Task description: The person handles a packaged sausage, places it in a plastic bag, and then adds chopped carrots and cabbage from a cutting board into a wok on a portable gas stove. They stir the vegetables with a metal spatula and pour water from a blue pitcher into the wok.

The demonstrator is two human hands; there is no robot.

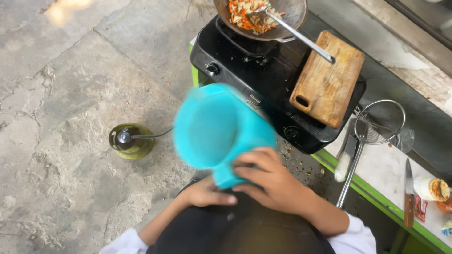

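A turquoise plastic jug is held against the body, gripped near its base by the right hand, whose fingers are wrapped over it, while the left hand is pressed under its bottom. The jug is tilted, mouth towards the camera and blurred — its contents cannot be told. Beyond it, on the black stove, shredded vegetables already lie in a wok with a ladle resting in it; a wooden cutting board lies beside it — bare.
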